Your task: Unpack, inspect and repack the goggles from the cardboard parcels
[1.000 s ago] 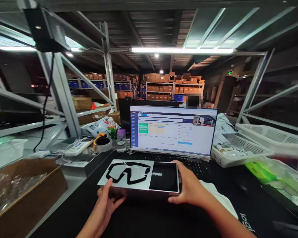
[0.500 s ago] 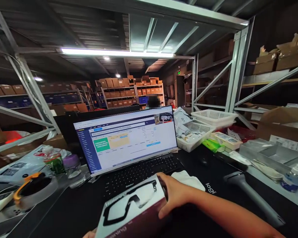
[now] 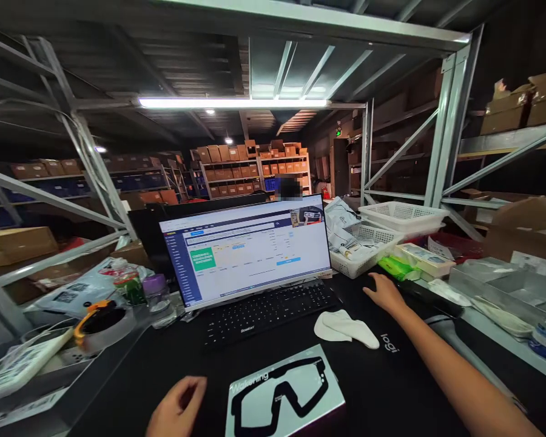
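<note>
A flat box printed with a black goggle outline lies on the black desk mat near the front edge. My left hand hovers just left of the box with its fingers loosely curled and nothing in them. My right hand is stretched out far to the right, resting palm down on a dark mouse that it mostly hides, below the white baskets. A black keyboard and a lit monitor stand behind the box.
A folded white cloth lies right of the keyboard. White baskets and a grey tray sit at right, a handheld scanner beside my forearm. Tape roll, bottles and packets crowd the left. Metal shelving posts surround the desk.
Both hands have let go of the goggle box, which now lies flat on the mat. My right hand has moved out to the mouse at right. The camera has turned to the right.
</note>
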The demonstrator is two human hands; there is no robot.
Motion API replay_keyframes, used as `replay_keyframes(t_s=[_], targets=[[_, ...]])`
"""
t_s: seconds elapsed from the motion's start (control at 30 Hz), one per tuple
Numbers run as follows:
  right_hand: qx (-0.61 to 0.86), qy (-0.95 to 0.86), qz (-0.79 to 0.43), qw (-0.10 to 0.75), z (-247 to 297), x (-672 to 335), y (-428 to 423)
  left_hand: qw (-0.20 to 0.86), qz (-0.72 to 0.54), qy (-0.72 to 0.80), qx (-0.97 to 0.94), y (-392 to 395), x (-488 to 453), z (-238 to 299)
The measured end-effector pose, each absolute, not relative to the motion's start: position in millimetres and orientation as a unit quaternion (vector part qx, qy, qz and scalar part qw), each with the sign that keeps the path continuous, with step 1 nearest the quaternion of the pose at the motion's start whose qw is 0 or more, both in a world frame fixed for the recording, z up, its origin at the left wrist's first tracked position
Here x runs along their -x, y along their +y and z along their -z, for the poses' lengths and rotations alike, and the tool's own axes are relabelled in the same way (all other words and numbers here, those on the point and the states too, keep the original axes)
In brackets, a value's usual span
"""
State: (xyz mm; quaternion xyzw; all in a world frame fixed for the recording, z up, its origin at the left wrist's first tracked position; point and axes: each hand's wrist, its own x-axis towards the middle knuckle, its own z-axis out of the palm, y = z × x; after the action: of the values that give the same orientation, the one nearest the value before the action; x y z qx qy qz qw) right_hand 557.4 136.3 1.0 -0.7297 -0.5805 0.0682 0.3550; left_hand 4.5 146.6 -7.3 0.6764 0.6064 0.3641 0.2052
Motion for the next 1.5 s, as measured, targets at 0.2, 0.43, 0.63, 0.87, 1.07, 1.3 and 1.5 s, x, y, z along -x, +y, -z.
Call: replay_keyframes(t_s=[0.2, 0.43, 0.63, 0.87, 1.07, 1.3, 1.5], targets=[[0.763, -0.546, 0.060, 0.341, 65.0, -592.0, 155.0, 0.092, -0.349, 0.539, -0.761, 179.7, -47.4, -4.8], [0.727, -0.583, 0.126, 0.340, 98.9, -617.3, 174.3, -0.051, -0.311, 0.564, -0.764, 216.1, -96.6, 11.7], [0.698, -0.615, 0.154, 0.333, 113.9, -628.3, 184.8, -0.107, -0.270, 0.591, -0.753, 220.5, -86.2, 41.7], [0.693, -0.632, 0.153, 0.311, 122.9, -635.0, 186.3, -0.118, -0.225, 0.619, -0.743, 225.3, -83.0, 58.2], [0.697, -0.636, 0.151, 0.296, 123.9, -637.3, 184.9, -0.129, -0.213, 0.630, -0.736, 227.2, -79.0, 56.7], [0.699, -0.635, 0.150, 0.292, 123.2, -637.1, 185.6, -0.141, -0.205, 0.632, -0.734, 225.9, -77.3, 54.3], [0.705, -0.629, 0.145, 0.293, 121.8, -636.0, 186.2, -0.146, -0.198, 0.630, -0.737, 223.9, -77.1, 50.8]])
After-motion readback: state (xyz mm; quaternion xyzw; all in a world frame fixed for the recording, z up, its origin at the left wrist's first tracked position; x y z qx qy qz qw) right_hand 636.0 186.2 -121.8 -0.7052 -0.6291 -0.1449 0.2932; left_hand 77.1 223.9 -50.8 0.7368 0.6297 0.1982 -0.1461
